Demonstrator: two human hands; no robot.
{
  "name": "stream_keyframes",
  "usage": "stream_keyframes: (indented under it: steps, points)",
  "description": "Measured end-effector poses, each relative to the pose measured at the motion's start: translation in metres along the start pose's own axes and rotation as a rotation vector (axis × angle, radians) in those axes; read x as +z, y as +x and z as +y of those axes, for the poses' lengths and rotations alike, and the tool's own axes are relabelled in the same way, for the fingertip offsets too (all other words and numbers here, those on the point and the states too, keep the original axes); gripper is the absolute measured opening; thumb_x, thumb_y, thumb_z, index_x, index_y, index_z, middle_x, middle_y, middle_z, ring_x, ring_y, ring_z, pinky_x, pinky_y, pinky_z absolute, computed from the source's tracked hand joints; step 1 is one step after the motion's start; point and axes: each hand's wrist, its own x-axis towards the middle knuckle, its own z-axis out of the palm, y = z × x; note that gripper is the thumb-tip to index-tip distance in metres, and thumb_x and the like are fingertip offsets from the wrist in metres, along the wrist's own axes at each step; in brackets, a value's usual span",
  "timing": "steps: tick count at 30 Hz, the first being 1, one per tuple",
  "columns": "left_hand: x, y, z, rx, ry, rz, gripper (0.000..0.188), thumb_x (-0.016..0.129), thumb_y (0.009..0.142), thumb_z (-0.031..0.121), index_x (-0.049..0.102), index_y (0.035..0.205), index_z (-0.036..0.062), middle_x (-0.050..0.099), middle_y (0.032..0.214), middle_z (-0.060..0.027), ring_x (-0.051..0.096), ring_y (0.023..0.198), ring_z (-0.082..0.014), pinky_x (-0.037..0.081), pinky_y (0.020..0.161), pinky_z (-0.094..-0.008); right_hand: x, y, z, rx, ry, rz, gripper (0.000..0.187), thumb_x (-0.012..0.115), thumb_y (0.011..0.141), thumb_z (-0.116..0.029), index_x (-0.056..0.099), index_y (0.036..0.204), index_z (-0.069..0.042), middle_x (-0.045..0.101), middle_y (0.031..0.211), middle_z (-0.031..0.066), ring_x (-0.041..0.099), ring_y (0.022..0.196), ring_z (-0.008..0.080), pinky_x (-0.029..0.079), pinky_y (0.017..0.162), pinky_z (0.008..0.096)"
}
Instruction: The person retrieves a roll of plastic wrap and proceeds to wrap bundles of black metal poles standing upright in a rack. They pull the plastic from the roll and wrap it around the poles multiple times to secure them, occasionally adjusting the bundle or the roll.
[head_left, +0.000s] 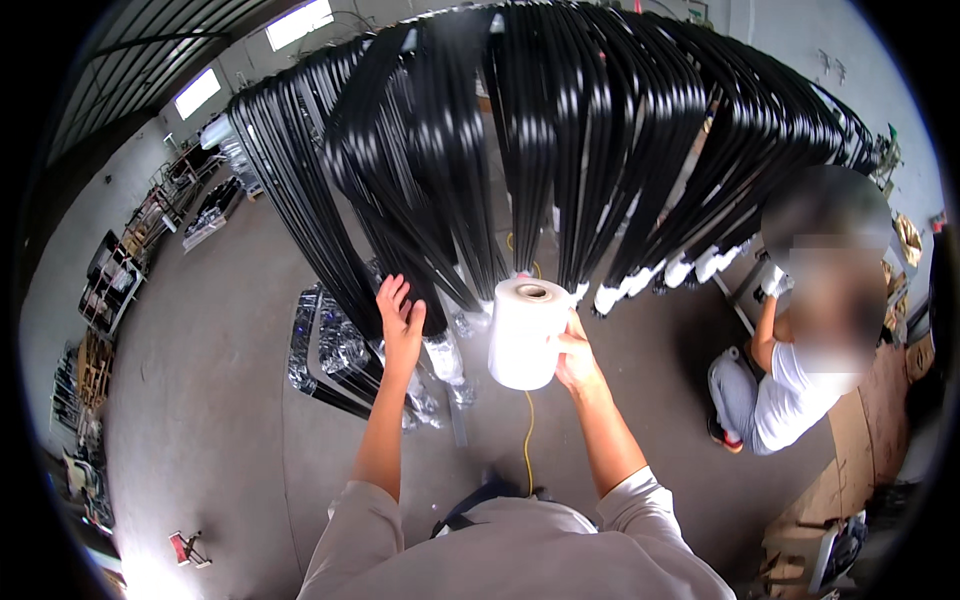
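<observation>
My right hand point(574, 352) is closed on a roll of clear plastic stretch film point(522, 345), which stands upright in front of me with its cardboard core showing on top. To the left of the roll, my left hand point(400, 312) is raised with fingers apart and nothing in it. Just beyond both hands hang bundles of long black tubes or strips point(450, 170), bent over a high support. Several bundle ends are wrapped in clear film, among them a wrapped end point(443, 358) beside my left forearm.
Film-wrapped black bundles point(335, 345) lie on the floor at left. A yellow cord point(529, 430) crosses the floor before me. At right a person in a white shirt point(800, 395) crouches near the hanging bundles. Cardboard point(858, 440) lies at far right; a small red stand point(187, 549) at lower left.
</observation>
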Motion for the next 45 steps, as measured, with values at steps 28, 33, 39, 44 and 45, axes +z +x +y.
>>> stream_keyframes:
  steps: [28, 33, 39, 44, 45]
  points:
    - [-0.039, 0.082, 0.018, 0.014, -0.360, -0.353, 0.045, 0.058, 0.078, 0.045, 0.056, 0.080, -0.0007, 0.061, 0.073, -0.0100, 0.060, 0.070, -0.0166, 0.048, 0.066, -0.0290, 0.032, 0.069, -0.031, -0.196, -0.595, 0.039, 0.093, 0.070, 0.036, -0.028, 0.037, 0.116, 0.006, 0.053, 0.099, 0.0094, 0.052, 0.092, 0.0180, 0.038, 0.084, 0.0254]
    - [-0.036, 0.075, 0.028, -0.011, -0.437, -0.290, 0.043, 0.059, 0.079, 0.042, 0.055, 0.080, -0.0010, 0.061, 0.072, -0.0100, 0.060, 0.069, -0.0173, 0.048, 0.065, -0.0290, 0.027, 0.065, -0.042, -0.230, -0.554, 0.035, 0.089, 0.074, 0.040, -0.030, 0.040, 0.114, 0.006, 0.053, 0.100, 0.0101, 0.053, 0.092, 0.0183, 0.040, 0.083, 0.0267]
    - [-0.017, 0.062, 0.039, -0.062, -0.516, -0.175, 0.034, 0.060, 0.080, 0.032, 0.054, 0.078, -0.0011, 0.060, 0.068, -0.0099, 0.058, 0.062, -0.0172, 0.047, 0.060, -0.0283, 0.014, 0.066, -0.052, -0.240, -0.487, 0.003, 0.089, 0.077, 0.043, -0.027, 0.041, 0.117, 0.006, 0.053, 0.105, 0.0108, 0.053, 0.096, 0.0191, 0.039, 0.086, 0.0284]
    - [-0.003, 0.059, 0.062, -0.084, -0.595, -0.049, 0.031, 0.064, 0.078, 0.028, 0.054, 0.075, -0.0011, 0.058, 0.063, -0.0104, 0.057, 0.055, -0.0177, 0.048, 0.055, -0.0295, -0.007, 0.069, -0.058, -0.286, -0.336, -0.078, 0.082, 0.073, 0.048, -0.019, 0.040, 0.119, 0.004, 0.053, 0.110, 0.0146, 0.053, 0.100, 0.0252, 0.040, 0.089, 0.0345]
    - [-0.003, 0.059, 0.065, -0.100, -0.632, -0.031, 0.031, 0.064, 0.077, 0.028, 0.054, 0.075, -0.0012, 0.058, 0.063, -0.0105, 0.057, 0.054, -0.0178, 0.048, 0.054, -0.0295, -0.010, 0.069, -0.058, -0.292, -0.284, -0.101, 0.080, 0.071, 0.049, -0.017, 0.040, 0.120, 0.004, 0.052, 0.112, 0.0155, 0.053, 0.101, 0.0267, 0.041, 0.090, 0.0360]
